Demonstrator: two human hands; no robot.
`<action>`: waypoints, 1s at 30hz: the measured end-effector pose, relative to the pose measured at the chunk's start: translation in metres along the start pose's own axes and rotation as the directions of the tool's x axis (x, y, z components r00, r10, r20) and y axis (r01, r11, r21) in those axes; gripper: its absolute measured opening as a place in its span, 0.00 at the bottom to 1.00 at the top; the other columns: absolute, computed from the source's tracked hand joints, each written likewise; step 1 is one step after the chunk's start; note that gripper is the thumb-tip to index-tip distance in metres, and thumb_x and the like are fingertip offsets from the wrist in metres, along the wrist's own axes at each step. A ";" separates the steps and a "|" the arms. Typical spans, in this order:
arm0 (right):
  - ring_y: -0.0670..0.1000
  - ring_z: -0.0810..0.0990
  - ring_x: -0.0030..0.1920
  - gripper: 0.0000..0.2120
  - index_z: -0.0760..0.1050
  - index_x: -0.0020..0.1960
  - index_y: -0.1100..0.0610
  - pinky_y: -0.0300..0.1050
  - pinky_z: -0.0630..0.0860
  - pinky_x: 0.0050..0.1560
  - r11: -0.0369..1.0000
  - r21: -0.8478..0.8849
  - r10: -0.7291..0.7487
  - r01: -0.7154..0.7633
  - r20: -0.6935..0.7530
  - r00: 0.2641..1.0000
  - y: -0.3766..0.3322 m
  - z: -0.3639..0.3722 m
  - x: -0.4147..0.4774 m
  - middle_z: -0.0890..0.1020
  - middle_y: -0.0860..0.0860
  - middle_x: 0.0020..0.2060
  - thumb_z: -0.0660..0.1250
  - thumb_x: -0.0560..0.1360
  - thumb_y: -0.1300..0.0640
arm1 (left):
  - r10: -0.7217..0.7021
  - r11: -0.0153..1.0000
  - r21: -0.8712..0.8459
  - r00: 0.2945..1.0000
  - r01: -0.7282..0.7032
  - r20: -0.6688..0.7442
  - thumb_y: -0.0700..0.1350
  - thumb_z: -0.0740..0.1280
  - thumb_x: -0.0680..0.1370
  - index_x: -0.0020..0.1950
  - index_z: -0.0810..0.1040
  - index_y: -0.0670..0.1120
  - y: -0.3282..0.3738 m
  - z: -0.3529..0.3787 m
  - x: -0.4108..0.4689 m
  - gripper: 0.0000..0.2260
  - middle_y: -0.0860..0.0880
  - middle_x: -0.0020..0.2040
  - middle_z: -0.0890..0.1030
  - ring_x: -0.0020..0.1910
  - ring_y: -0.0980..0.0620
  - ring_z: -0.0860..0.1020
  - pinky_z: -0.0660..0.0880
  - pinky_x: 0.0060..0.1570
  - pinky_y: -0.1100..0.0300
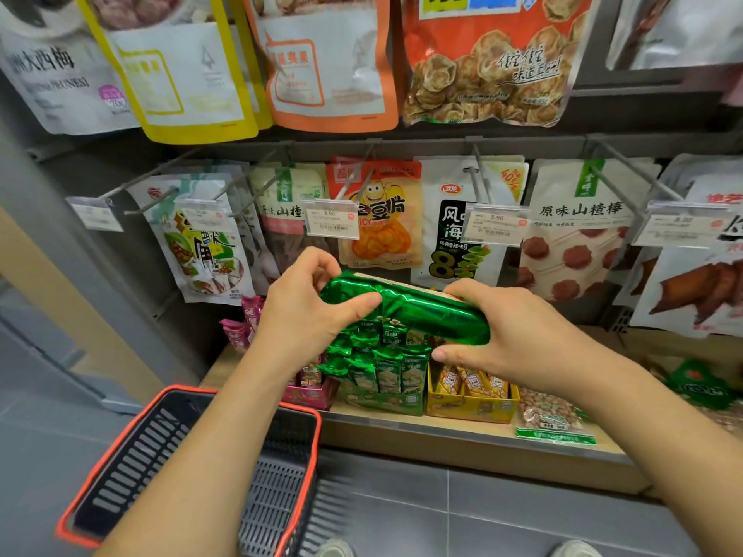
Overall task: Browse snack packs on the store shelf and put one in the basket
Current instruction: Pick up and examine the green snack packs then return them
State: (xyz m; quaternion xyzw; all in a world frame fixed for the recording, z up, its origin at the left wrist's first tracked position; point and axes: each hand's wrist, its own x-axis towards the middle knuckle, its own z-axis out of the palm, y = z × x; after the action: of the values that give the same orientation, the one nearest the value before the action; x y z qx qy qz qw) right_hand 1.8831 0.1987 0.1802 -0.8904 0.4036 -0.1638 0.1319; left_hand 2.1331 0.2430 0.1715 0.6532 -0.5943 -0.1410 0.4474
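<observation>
Holding green foil snack pack (406,305) mid-frame above shelf boxes — left hand (305,311) pinching its left end, right hand (506,335) wrapped round right end. Looks light, crinkly, slippery; best gripped at ends. Red-rimmed basket (120,448) lower left.

I see both hands holding a shiny green snack pack (426,311) above the low shelf (462,436). The left hand (305,315) pinches its left end and the right hand (514,339) grips its right end. A green display box (386,402) of small packs sits below, and the red-rimmed black basket (140,456) is near left, under the left forearm.
</observation>
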 end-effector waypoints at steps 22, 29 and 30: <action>0.40 0.72 0.31 0.33 0.68 0.36 0.44 0.42 0.64 0.30 0.944 -0.035 0.329 -0.327 0.086 0.940 -0.010 -0.003 0.006 0.72 0.42 0.27 0.51 0.57 0.15 | 0.074 0.997 -0.038 0.991 -0.071 0.109 0.63 0.76 0.62 0.42 0.83 0.58 0.017 0.018 -0.012 0.14 0.57 0.39 0.83 0.39 0.60 0.80 0.76 0.41 0.59; 0.40 0.82 0.47 0.22 0.83 0.53 0.49 0.41 0.75 0.53 0.840 0.464 0.183 -0.281 0.245 0.952 0.014 -0.032 -0.001 0.85 0.44 0.46 0.69 0.66 0.37 | -0.073 0.986 -0.141 0.985 0.095 0.154 0.66 0.75 0.58 0.43 0.86 0.56 0.011 0.003 -0.003 0.20 0.56 0.37 0.84 0.38 0.59 0.79 0.73 0.43 0.60; 0.41 0.82 0.49 0.20 0.82 0.55 0.50 0.41 0.76 0.54 0.771 0.556 0.175 -0.312 0.285 0.942 0.020 -0.036 -0.003 0.85 0.45 0.49 0.70 0.67 0.42 | -0.084 0.981 -0.156 0.981 0.112 0.175 0.65 0.75 0.58 0.43 0.86 0.56 0.010 -0.001 -0.002 0.19 0.55 0.38 0.85 0.39 0.59 0.80 0.73 0.44 0.60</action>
State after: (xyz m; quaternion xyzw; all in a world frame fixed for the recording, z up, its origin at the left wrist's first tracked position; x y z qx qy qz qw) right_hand 1.8535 0.1848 0.2046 -0.7562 0.4277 -0.1652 0.4669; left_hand 2.1266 0.2458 0.1791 0.6281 -0.5833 -0.2662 0.4409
